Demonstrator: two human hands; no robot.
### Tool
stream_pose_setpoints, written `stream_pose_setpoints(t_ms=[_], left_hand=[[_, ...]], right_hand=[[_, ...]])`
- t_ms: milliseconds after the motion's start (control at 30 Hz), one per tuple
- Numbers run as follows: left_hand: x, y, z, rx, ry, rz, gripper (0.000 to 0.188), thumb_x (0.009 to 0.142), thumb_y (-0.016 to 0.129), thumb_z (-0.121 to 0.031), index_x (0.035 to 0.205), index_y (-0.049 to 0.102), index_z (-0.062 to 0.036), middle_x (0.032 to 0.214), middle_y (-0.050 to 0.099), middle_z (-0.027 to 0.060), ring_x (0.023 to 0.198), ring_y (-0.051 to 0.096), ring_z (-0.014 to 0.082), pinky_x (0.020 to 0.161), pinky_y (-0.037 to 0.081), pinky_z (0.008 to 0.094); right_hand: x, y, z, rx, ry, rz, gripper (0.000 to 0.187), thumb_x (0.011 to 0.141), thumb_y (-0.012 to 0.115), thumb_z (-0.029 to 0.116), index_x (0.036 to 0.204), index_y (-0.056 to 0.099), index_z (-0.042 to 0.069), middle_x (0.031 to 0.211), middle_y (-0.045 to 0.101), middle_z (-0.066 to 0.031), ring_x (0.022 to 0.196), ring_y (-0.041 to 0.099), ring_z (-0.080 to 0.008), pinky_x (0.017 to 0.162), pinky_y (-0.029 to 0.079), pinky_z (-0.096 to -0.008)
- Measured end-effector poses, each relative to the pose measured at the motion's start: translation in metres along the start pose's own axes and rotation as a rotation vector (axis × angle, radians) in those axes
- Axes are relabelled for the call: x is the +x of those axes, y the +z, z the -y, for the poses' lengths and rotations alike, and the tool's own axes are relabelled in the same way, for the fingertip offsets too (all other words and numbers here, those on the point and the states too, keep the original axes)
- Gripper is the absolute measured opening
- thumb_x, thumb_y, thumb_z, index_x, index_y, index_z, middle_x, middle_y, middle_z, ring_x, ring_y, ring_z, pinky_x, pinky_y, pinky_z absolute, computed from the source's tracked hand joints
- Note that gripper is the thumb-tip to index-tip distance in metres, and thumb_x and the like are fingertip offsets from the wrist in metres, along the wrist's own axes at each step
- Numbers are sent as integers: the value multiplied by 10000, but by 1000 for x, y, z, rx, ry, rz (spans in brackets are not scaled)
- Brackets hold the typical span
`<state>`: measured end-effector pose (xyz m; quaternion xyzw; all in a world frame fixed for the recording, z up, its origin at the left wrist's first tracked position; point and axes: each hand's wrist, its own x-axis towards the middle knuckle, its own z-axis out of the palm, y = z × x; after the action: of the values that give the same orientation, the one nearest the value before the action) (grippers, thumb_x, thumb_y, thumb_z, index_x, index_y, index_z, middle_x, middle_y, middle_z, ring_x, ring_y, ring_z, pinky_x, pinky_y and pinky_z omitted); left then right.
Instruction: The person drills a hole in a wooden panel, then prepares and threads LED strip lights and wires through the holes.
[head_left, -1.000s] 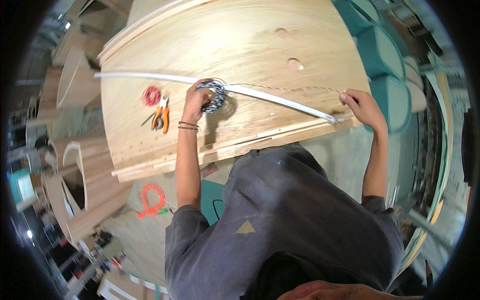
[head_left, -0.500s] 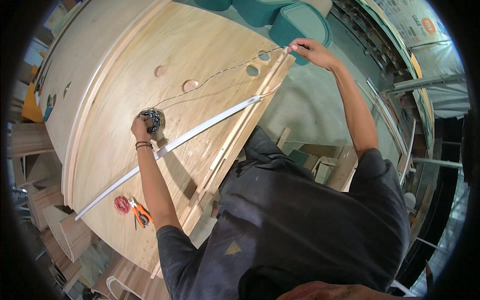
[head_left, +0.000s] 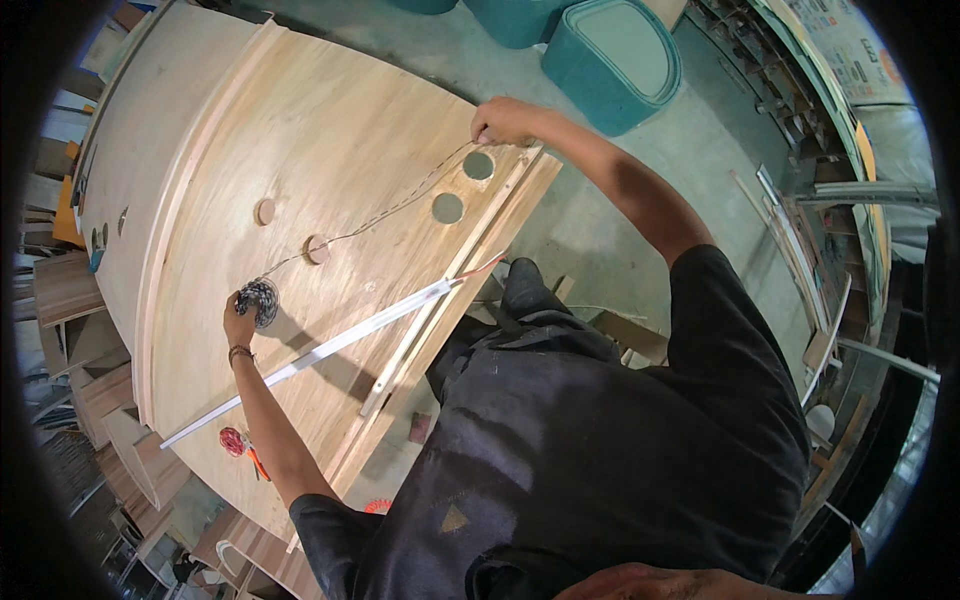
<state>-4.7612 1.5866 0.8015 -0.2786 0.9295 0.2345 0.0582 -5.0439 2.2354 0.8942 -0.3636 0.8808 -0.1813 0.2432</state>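
Note:
My left hand [head_left: 238, 322] is closed on a coil of twisted black-and-white wire [head_left: 261, 303], held just above a large plywood panel [head_left: 380, 110]. From the coil a single run of the wire stretches up and to the right across the panel. Its far end is pinched in my right hand [head_left: 500, 122], which is at the panel's far right corner beside two round holes. A long white metal strip [head_left: 345, 338] lies slantwise on the panel, with reddish wires at its upper end. My left forearm crosses over the strip and partly covers orange-handled pliers [head_left: 259, 465].
A small red wire coil [head_left: 232, 441] lies beside the pliers. Two round wooden discs [head_left: 264, 211] rest on the panel, one under the wire. Wooden battens [head_left: 450, 283] run along the near edge. Teal bins [head_left: 615, 65] stand on the floor beyond; curved wooden pieces are at lower left.
My right hand has moved left, from past the panel's corner to over it, and the wire sags differently. My left hand has shifted left and down with the coil. The view has shifted too.

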Motion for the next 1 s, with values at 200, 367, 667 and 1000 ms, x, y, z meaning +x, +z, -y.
stream_pose_setpoints(t_ms=[200, 367, 667, 1000], left_hand=[[-18, 17, -34, 254, 100, -101, 265, 873, 665, -78, 1133, 644, -31, 1094, 678, 207, 1045, 646, 392, 903, 516, 457], [-8, 41, -86, 197, 300, -135, 300, 874, 644, -44, 1172, 626, -26, 1092, 660, 224, 1030, 640, 410, 900, 513, 467], [7, 63, -176, -215, -96, -222, 397, 925, 697, -227, 1251, 655, -3, 1142, 691, 200, 1056, 671, 314, 913, 516, 414], [-72, 81, -258, -52, 54, -618, 432, 904, 736, -287, 1264, 654, -62, 1153, 670, 147, 1143, 575, 248, 887, 491, 370]], right_hand=[[14, 12, -46, -28, -20, 110, 160, 869, 699, 140, 1008, 766, 96, 894, 736, -138, 855, 690, -320, 745, 521, -434], [-5, -3, -46, 0, -16, 227, 168, 871, 692, 123, 1020, 766, 101, 877, 730, -155, 827, 688, -329, 720, 517, -437], [-11, 7, -60, 95, -31, 98, 192, 896, 660, 112, 1054, 752, 56, 1030, 718, -147, 956, 651, -354, 860, 510, -425], [-15, -6, -58, 88, -131, 104, 209, 891, 647, 109, 1069, 739, 48, 1053, 714, -165, 1016, 657, -366, 877, 514, -444]])
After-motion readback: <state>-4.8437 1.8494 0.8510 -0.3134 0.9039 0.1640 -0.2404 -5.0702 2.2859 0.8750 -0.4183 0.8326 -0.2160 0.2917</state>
